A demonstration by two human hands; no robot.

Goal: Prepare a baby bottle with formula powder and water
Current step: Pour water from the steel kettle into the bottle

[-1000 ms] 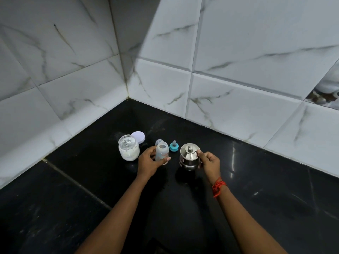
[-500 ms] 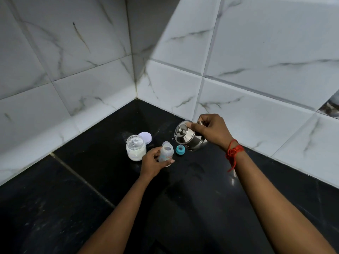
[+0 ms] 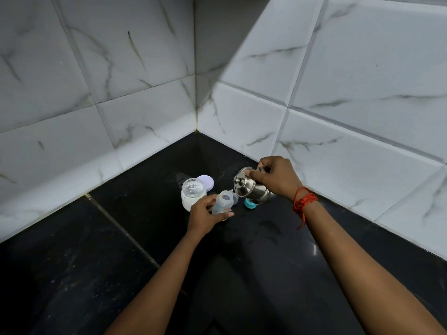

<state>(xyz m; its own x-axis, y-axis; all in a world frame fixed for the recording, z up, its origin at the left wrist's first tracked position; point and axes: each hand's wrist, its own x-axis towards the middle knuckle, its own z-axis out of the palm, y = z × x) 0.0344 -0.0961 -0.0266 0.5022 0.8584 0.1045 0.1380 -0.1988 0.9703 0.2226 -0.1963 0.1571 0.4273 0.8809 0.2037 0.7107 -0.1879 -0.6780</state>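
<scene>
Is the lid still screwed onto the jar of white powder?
No, the jar of white powder stands open on the counter, and its pale round lid lies just behind it.

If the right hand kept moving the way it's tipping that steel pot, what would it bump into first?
Probably the open baby bottle held by the left hand; the steel pot in the right hand leans toward its mouth, though depth is unclear.

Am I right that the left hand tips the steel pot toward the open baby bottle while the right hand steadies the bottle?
Not quite: the hands are swapped. In the head view the right hand tips the steel pot, and the left hand steadies the open baby bottle.
</scene>
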